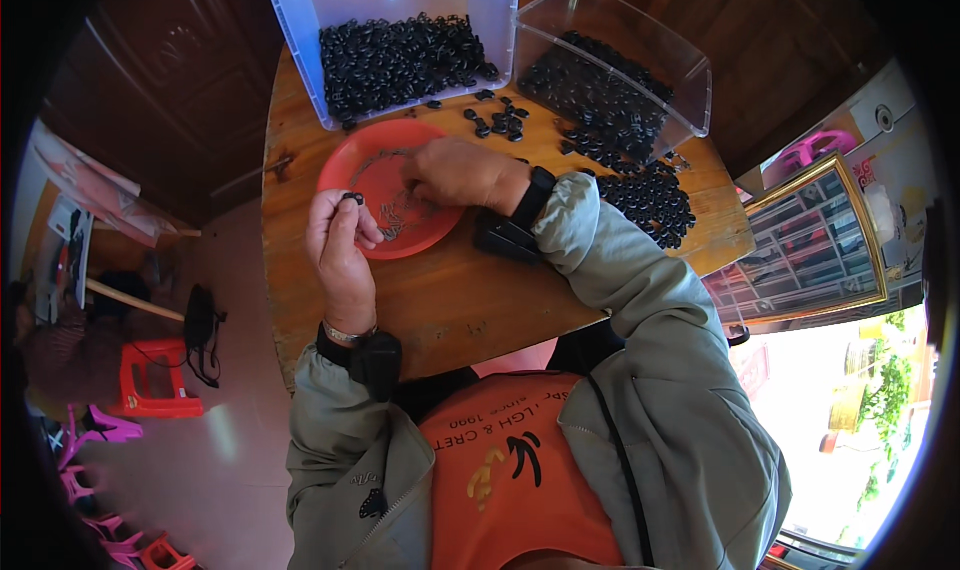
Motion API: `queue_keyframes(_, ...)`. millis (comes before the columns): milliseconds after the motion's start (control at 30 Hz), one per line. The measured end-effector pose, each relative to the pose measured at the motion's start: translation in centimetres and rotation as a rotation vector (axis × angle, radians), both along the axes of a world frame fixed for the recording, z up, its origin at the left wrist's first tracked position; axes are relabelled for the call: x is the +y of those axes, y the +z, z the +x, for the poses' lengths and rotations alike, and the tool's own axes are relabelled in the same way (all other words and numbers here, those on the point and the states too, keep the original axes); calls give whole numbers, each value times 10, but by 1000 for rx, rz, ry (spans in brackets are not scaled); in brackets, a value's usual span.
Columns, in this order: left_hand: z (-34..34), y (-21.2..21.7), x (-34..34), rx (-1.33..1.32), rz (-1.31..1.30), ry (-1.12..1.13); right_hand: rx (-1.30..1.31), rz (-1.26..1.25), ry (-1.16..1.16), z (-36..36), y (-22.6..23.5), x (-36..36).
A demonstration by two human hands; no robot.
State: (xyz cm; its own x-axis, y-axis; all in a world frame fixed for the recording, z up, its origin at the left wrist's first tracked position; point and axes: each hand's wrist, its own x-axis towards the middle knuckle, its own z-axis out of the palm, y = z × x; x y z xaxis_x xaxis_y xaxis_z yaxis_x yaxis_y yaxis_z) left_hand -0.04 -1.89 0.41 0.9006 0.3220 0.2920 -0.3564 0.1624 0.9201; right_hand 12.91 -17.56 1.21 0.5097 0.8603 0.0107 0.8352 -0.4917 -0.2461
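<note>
My left hand (343, 260) is raised at the near left side of an orange-red plastic dish (432, 236). Its thumb and fingertips pinch a small black plastic piece (352, 198). Over the dish, my right hand (462, 174) reaches down with curled fingers pressed together among small silvery metal pieces (398, 210). Whatever those fingertips grip is too small to make out. The metal pieces lie scattered across the dish in a loose band.
Behind the dish, a clear bin (318, 80) holds a heap of black pieces (400, 62). A tipped clear box (690, 100) spills more of them onto the wooden table (480, 315). Loose black pieces (650, 205) spread beyond my right forearm. A red stool (160, 380) stands on the floor at left.
</note>
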Motion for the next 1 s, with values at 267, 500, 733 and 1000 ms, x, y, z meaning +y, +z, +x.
queue_keyframes(267, 0, -1, 1, 16, 56, -33, 17, 199, -58, -6, -9, 0)
queue_keyframes(500, -1, 6, -5, 66, 50, -27, 280, 484, -132, 0, -7, -7)
queue_keyframes(733, -1, 5, -5, 105, 68, -69, 827, 727, -117, 4, -1, -13)
queue_keyframes(1000, -1, 3, -4, 111, 114, -69, 968, 742, -115, 1, 2, -12)
